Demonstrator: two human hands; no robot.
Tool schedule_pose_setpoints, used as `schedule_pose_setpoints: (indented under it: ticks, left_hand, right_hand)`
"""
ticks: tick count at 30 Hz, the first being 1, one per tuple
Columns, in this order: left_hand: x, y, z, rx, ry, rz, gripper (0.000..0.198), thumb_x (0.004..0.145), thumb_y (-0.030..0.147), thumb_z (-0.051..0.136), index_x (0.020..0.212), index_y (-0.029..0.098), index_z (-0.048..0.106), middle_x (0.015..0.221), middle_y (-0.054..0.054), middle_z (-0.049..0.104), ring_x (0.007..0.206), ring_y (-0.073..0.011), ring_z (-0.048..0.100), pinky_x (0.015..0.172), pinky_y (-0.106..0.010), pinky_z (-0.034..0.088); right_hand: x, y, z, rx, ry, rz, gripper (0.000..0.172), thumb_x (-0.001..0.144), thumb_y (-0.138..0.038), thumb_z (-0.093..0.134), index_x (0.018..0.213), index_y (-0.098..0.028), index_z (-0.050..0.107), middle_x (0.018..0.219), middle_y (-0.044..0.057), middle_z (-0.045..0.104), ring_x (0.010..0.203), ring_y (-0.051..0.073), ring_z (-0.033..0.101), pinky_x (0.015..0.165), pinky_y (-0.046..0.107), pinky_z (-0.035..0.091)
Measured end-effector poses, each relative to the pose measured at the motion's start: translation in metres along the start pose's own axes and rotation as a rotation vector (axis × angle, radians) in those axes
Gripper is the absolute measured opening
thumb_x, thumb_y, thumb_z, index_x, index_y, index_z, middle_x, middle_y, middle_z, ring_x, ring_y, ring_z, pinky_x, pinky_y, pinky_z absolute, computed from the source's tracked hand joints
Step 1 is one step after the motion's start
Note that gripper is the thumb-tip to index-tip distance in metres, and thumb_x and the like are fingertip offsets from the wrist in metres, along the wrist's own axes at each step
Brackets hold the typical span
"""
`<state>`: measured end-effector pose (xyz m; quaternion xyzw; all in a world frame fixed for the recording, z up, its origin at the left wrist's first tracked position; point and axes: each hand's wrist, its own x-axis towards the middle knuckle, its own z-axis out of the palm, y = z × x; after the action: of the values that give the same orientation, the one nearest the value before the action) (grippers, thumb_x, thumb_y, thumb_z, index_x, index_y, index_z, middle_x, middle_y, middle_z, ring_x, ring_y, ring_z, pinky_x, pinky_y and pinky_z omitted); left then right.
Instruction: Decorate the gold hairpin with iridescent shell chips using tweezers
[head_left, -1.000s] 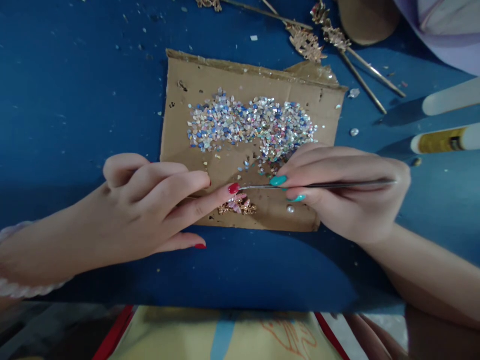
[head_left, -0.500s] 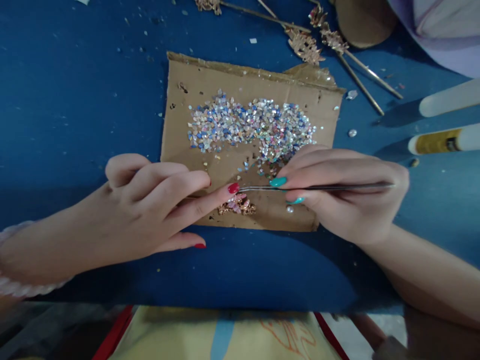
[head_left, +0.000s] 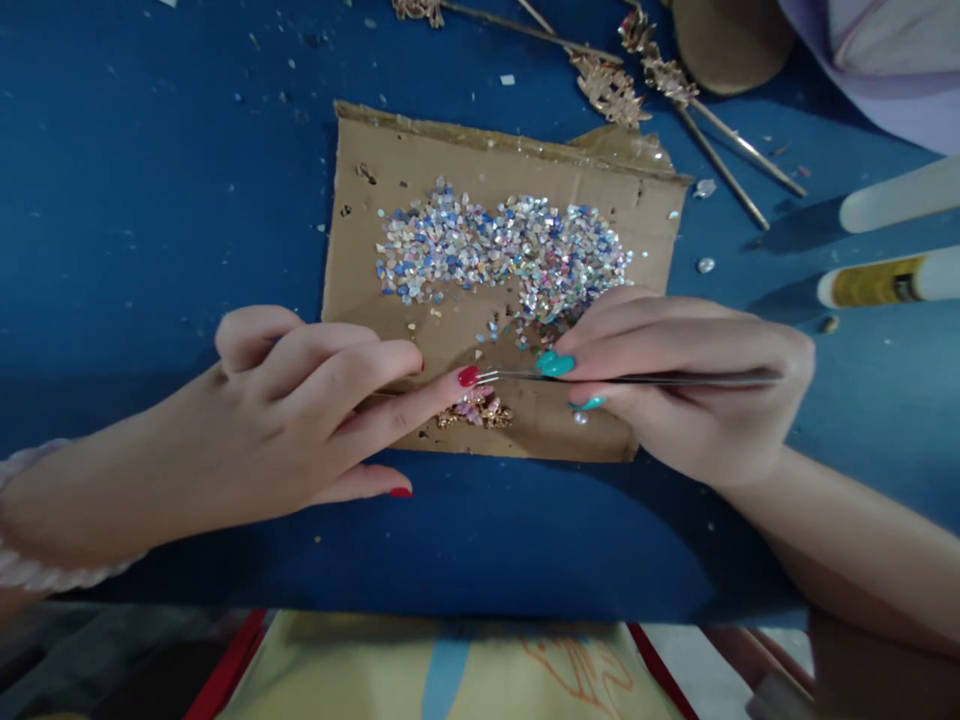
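A gold-coloured hair stick ornament (head_left: 491, 412) with pink bits lies at the front of a cardboard piece (head_left: 352, 250). My left hand (head_left: 300, 395), with red nails, holds it down. Its index finger stretches over the ornament, a thin stem shows under the fingers, and the thumb is apart. My right hand (head_left: 675, 385), with teal nails, pinches metal tweezers (head_left: 517, 376). Their two tips are slightly apart at my left index fingertip; whether anything sits between them I cannot tell. A pearl-like bead (head_left: 580, 418) lies just below my right thumb.
Small shiny chips (head_left: 495, 240), blue, white and pink, are heaped on the cardboard. Several gold hair sticks (head_left: 611, 88) lie at the back right of the blue table (head_left: 150, 200). A yellow-labelled bottle (head_left: 877, 282) and a whitish tube (head_left: 900, 200) are at the right.
The tweezer tips have parted slightly near my left index fingertip, and my right fingers have shifted a little. My left hand and the ornament stay nearly in place.
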<state>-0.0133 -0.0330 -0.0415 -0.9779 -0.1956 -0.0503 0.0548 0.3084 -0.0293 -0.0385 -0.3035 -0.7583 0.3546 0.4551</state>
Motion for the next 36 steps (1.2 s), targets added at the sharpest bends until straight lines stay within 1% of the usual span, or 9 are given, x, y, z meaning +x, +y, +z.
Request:
schedule_pose_setpoints:
  ticks: [3, 6, 13, 19, 22, 26, 30, 35, 36]
  left_hand:
    - [0.000, 0.000, 0.000, 0.002, 0.007, 0.003, 0.108, 0.106, 0.081, 0.045, 0.180, 0.015, 0.003, 0.144, -0.012, 0.050, 0.124, -0.0265, 0.053, 0.105, -0.041, 0.042]
    - [-0.001, 0.000, -0.001, 0.003, -0.002, 0.009, 0.113, 0.103, 0.084, 0.047, 0.180, 0.014, 0.004, 0.146, -0.013, 0.048, 0.127, -0.0271, 0.053, 0.110, -0.041, 0.041]
    - [-0.003, -0.001, -0.001, 0.008, -0.013, 0.013, 0.106, 0.106, 0.082, 0.040, 0.180, 0.015, 0.004, 0.148, -0.013, 0.048, 0.129, -0.0272, 0.052, 0.108, -0.041, 0.041]
    - [-0.001, -0.001, -0.001, -0.014, 0.004, 0.008, 0.121, 0.097, 0.088, 0.055, 0.180, 0.014, 0.006, 0.146, -0.012, 0.049, 0.130, -0.0274, 0.053, 0.113, -0.040, 0.041]
    - [0.000, 0.000, -0.001, -0.031, 0.023, -0.005, 0.118, 0.097, 0.085, 0.059, 0.181, 0.017, 0.010, 0.143, -0.010, 0.052, 0.126, -0.0255, 0.054, 0.114, -0.039, 0.041]
    - [0.001, 0.000, -0.001, -0.030, 0.026, -0.016, 0.104, 0.102, 0.079, 0.053, 0.180, 0.020, 0.017, 0.142, -0.010, 0.052, 0.123, -0.0243, 0.054, 0.110, -0.039, 0.042]
    - [0.001, -0.001, -0.002, -0.010, 0.019, 0.002, 0.104, 0.103, 0.080, 0.047, 0.179, 0.017, 0.016, 0.143, -0.011, 0.049, 0.125, -0.0244, 0.052, 0.105, -0.039, 0.041]
    - [0.001, -0.001, -0.001, 0.007, 0.005, -0.006, 0.094, 0.110, 0.074, 0.034, 0.180, 0.017, 0.008, 0.144, -0.011, 0.048, 0.128, -0.0251, 0.052, 0.100, -0.040, 0.040]
    - [0.001, -0.001, -0.001, 0.007, 0.005, -0.004, 0.095, 0.110, 0.075, 0.034, 0.180, 0.017, 0.008, 0.144, -0.011, 0.048, 0.127, -0.0251, 0.052, 0.100, -0.040, 0.040]
  right_hand:
    - [0.001, -0.004, 0.000, -0.055, 0.026, 0.097, 0.015, 0.099, -0.009, 0.080, 0.096, -0.024, 0.084, 0.092, -0.001, 0.087, 0.088, 0.012, 0.083, 0.087, 0.024, 0.066]
    - [0.002, 0.002, 0.001, 0.052, 0.015, -0.075, 0.008, 0.095, -0.018, 0.088, 0.099, -0.024, 0.085, 0.089, 0.000, 0.087, 0.082, 0.015, 0.084, 0.079, 0.025, 0.068]
    - [0.000, 0.010, 0.002, 0.081, 0.040, -0.037, 0.010, 0.095, -0.018, 0.088, 0.102, -0.025, 0.086, 0.090, 0.000, 0.087, 0.082, 0.014, 0.083, 0.078, 0.025, 0.068]
    - [-0.002, 0.008, 0.001, 0.045, 0.040, -0.002, 0.002, 0.098, -0.027, 0.087, 0.098, -0.029, 0.086, 0.089, -0.001, 0.087, 0.079, 0.016, 0.083, 0.075, 0.028, 0.068]
    - [-0.002, 0.009, 0.000, 0.041, 0.020, 0.004, 0.002, 0.098, -0.028, 0.086, 0.098, -0.030, 0.086, 0.090, -0.001, 0.087, 0.079, 0.017, 0.083, 0.076, 0.030, 0.069]
    - [-0.001, 0.010, 0.001, 0.091, 0.021, -0.014, 0.004, 0.098, -0.024, 0.087, 0.100, -0.027, 0.086, 0.088, -0.001, 0.087, 0.081, 0.015, 0.083, 0.077, 0.026, 0.068]
    - [0.000, 0.006, 0.001, 0.100, 0.019, -0.043, 0.003, 0.097, -0.022, 0.087, 0.098, -0.023, 0.085, 0.086, 0.000, 0.087, 0.080, 0.014, 0.083, 0.077, 0.024, 0.067]
    - [-0.002, 0.003, 0.001, 0.034, 0.023, 0.121, 0.006, 0.100, -0.018, 0.083, 0.099, -0.024, 0.084, 0.093, 0.001, 0.088, 0.088, 0.014, 0.083, 0.086, 0.027, 0.068]
    - [-0.002, 0.004, 0.000, 0.093, 0.041, -0.039, 0.007, 0.094, -0.022, 0.090, 0.099, -0.022, 0.084, 0.089, 0.000, 0.087, 0.082, 0.013, 0.082, 0.078, 0.024, 0.067]
